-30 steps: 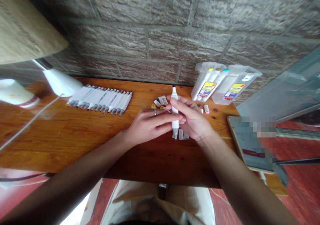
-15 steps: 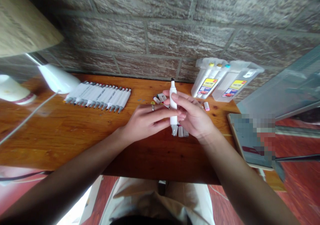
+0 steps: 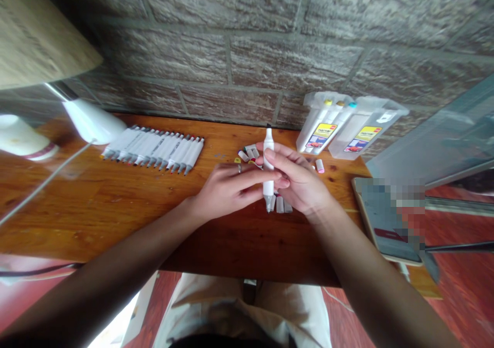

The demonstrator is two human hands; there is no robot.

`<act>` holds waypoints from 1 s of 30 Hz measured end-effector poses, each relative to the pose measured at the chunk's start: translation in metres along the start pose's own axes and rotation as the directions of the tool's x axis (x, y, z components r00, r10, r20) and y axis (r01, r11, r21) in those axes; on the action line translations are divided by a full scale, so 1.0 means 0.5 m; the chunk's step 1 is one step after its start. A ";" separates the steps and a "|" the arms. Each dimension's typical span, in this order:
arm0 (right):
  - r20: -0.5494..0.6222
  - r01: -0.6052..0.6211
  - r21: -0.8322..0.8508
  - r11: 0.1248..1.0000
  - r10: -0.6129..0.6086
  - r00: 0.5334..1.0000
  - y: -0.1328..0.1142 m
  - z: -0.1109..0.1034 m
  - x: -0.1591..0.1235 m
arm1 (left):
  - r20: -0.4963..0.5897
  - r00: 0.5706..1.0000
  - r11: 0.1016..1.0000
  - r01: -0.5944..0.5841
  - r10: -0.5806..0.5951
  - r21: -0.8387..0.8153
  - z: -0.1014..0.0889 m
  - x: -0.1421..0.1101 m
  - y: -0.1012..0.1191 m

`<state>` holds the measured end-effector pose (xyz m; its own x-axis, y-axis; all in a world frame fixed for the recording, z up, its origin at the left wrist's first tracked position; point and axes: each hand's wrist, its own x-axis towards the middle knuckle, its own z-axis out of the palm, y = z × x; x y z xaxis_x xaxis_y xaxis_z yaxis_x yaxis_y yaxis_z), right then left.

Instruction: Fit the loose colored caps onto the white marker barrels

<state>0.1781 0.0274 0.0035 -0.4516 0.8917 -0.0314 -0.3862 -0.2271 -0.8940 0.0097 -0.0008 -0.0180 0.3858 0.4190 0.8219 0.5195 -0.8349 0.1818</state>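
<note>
Beside both hands [image 3: 266, 183], loose caps [image 3: 247, 155] ring the marker [image 3: 268, 155].

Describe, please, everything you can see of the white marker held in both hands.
The white marker looks like smooth plastic, a slim barrel with a dark tip uncapped at its far end and a grey pointed end nearest the person. It stands roughly upright above the wooden table. The right hand wraps its middle; the left hand meets it with its fingertips from the side.

The yellow-and-red labels [image 3: 323, 133] on the two clear marker cases [image 3: 349, 126] are too small to read.
</note>
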 end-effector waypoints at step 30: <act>0.008 -0.023 -0.013 1.000 0.023 1.000 -0.005 -0.001 0.003 | -0.011 1.000 1.000 0.024 -0.024 -0.007 0.002 0.001 0.000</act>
<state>0.1789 0.0295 0.0055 -0.4668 0.8830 -0.0480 -0.3654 -0.2420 -0.8988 0.0103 -0.0003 -0.0182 0.3648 0.4355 0.8229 0.5232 -0.8270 0.2058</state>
